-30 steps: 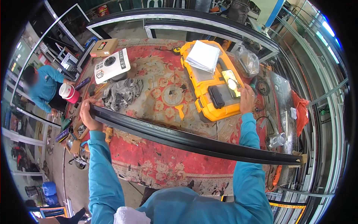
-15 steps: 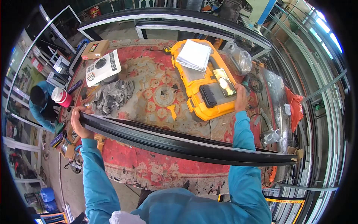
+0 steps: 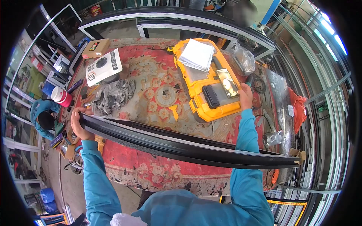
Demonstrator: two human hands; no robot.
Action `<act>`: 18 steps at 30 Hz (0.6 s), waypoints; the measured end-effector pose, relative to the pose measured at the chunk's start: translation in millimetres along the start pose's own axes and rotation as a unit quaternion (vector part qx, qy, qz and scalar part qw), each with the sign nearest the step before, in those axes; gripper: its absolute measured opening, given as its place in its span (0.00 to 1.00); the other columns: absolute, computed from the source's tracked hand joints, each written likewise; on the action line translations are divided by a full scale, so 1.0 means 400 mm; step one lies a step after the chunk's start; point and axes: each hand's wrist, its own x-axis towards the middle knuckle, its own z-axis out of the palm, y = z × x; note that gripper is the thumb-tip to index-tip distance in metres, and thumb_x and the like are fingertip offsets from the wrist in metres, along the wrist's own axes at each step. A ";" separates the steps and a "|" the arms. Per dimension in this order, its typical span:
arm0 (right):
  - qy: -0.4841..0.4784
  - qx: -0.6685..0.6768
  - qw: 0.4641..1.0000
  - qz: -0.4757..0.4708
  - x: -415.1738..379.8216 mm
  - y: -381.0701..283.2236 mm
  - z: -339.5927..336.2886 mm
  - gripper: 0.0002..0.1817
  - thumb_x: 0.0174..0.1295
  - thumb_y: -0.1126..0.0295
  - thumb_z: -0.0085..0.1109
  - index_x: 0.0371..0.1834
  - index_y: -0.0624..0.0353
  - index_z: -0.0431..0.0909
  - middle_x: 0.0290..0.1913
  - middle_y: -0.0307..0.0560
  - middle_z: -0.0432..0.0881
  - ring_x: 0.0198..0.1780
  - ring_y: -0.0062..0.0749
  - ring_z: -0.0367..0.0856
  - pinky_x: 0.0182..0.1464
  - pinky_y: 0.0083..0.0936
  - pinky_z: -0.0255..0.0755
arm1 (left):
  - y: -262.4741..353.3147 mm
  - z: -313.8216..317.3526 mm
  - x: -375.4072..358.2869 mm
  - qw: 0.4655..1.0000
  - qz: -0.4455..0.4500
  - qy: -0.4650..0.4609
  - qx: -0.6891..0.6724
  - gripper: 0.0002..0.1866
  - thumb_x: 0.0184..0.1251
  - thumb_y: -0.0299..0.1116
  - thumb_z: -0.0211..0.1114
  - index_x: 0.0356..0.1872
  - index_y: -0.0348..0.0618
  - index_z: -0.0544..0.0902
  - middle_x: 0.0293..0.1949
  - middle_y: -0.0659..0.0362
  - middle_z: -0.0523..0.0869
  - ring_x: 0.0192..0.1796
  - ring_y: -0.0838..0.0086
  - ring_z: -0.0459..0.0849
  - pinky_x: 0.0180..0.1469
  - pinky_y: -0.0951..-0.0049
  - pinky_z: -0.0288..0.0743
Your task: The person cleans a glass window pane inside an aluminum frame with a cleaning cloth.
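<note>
My left hand [image 3: 80, 123] grips the left end of a long black window-frame profile [image 3: 177, 147], its fingers wrapped over the end. The profile slants across in front of me, its right end lower over the table. Beyond it, my right hand [image 3: 246, 96] is at the right edge of the yellow tool case [image 3: 214, 110], beside the lower corner of a lit phone [image 3: 227, 83]. Its fingers are curled, and what they hold, if anything, is hidden. A dark phone-sized case [image 3: 210, 96] and a white spiral notebook [image 3: 197, 55] also rest on the yellow case.
The carpet-covered table [image 3: 151, 120] carries a crumpled grey cloth [image 3: 114, 96], a yellow scraper [image 3: 174, 112], a cardboard box [image 3: 96, 49] and a clear plastic bag [image 3: 242, 59]. Black frames [image 3: 173, 17] stand at the far side. Another person [image 3: 44, 116] crouches at the left near a red-and-white jug [image 3: 61, 96].
The person at the left has bent lower. My right hand has shifted very slightly at the yellow case's edge; my left hand and the profile are nearly still.
</note>
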 end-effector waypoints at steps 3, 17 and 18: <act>0.008 -0.026 1.000 0.001 0.001 -0.004 0.002 0.22 0.53 0.76 0.57 0.54 0.68 0.73 0.52 0.52 0.79 0.54 0.36 0.77 0.59 0.28 0.68 | -0.002 0.003 0.002 1.000 0.014 -0.016 0.011 0.20 0.66 0.44 0.49 0.38 0.33 0.76 0.24 0.51 0.81 0.33 0.65 0.81 0.55 0.60 0.73; 0.012 -0.043 0.999 -0.010 0.005 0.013 0.006 0.24 0.52 0.75 0.57 0.55 0.68 0.73 0.54 0.54 0.79 0.58 0.38 0.76 0.62 0.30 0.66 | 0.001 0.009 0.003 1.000 -0.003 0.007 0.005 0.19 0.66 0.43 0.49 0.37 0.33 0.76 0.24 0.51 0.80 0.30 0.65 0.81 0.57 0.58 0.74; 0.012 -0.044 0.999 -0.010 0.004 0.010 0.007 0.24 0.52 0.75 0.57 0.55 0.68 0.73 0.54 0.54 0.79 0.58 0.38 0.76 0.62 0.30 0.66 | -0.002 0.004 0.005 1.000 0.000 0.000 0.000 0.19 0.66 0.43 0.49 0.38 0.33 0.76 0.24 0.51 0.81 0.31 0.65 0.81 0.57 0.59 0.74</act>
